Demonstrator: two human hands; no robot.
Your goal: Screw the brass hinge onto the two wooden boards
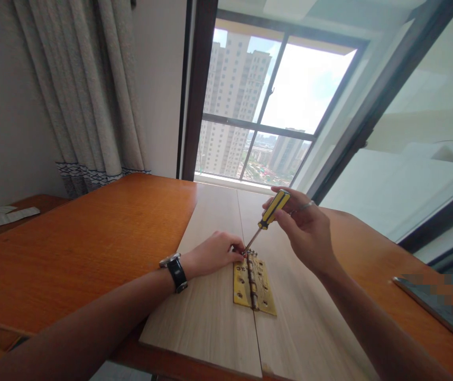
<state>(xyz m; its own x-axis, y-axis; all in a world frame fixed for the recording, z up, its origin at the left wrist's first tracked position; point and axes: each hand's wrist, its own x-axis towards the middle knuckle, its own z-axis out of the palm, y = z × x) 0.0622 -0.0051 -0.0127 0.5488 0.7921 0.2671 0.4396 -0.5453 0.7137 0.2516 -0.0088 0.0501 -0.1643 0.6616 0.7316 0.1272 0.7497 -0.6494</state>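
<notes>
Gold-coloured hinge [255, 288] on the boards, screwdriver [276, 209] angled down at its far end!
Nearest us, a left board [198, 312] and a right board [301, 317] lie side by side on the orange-brown tabletop [103, 233], the hinge spread flat across where they meet. There's the left hand [220, 251], watch [177, 272] on its wrist, fingertips bunched at the screwdriver's tip; whether that grip pinches anything, I can't tell! Small screws [252, 253] show right beside it. And the right hand [309, 233], ring [307, 205] on a finger, has its grip closed round the yellow-and-black handle, the shaft slanting down-left. Farther back, a grey curtain [79, 95] hangs at left; beyond the window [285, 130], a tall building [230, 95] rises.
</notes>
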